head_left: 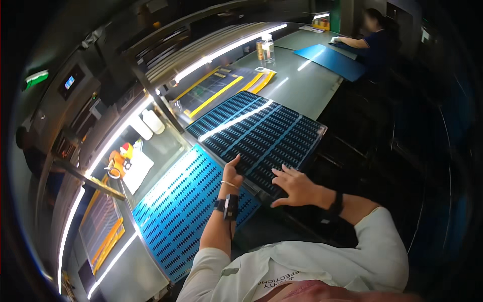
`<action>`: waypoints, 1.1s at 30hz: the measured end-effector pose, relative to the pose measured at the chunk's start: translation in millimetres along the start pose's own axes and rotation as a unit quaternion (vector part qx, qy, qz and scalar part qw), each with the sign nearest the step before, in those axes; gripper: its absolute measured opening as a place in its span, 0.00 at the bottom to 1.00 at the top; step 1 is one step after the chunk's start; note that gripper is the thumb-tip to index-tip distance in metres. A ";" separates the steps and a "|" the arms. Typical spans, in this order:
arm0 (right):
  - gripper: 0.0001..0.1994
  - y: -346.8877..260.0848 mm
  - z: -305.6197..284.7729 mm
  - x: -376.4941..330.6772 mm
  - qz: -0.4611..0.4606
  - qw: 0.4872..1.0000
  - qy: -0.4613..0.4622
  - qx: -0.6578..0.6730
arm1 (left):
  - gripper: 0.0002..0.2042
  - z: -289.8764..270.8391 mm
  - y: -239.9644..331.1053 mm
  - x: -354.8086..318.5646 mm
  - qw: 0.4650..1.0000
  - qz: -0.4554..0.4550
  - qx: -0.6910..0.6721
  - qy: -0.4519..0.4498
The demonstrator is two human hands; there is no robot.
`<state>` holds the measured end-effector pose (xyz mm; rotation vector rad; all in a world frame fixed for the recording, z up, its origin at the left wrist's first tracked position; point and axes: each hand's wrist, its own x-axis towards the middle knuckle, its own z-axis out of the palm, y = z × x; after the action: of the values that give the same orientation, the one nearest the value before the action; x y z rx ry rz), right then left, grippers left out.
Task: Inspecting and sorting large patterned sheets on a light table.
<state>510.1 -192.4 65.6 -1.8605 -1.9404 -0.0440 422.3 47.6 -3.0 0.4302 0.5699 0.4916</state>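
In the head view, a large dark tray [261, 136] with a clear rim and rows of small slots lies flat on the grey tabletop [307, 85], its near edge toward the person. The left hand [232, 173] rests at that near edge with the thumb up and the fingers curled against the rim; whether it actually grips the rim cannot be told. The right hand [297, 186] lies open and spread, fingers flat on the tray's near corner, holding nothing. Just left of the tray lies a bright blue slotted sheet [186, 206].

The tray looks thin, wide and fairly stiff, probably light plastic that would flex if lifted by one corner; its smooth rim may be slippery. It is best taken with both hands at opposite edges and kept level.

Farther off, a bottle [267, 48] stands on the tabletop, and another person [372, 40] works over a blue mat [332, 60].
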 end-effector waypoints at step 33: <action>0.08 6.4 -167.8 177.9 -0.150 0.942 0.213 -0.212 | 0.18 -19.4 -38.0 82.8 0.973 0.018 0.027 0.230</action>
<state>567.5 -78.9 274.6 -1.5920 -1.9742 -0.9464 483.5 67.4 -70.4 0.3788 1.0258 0.6176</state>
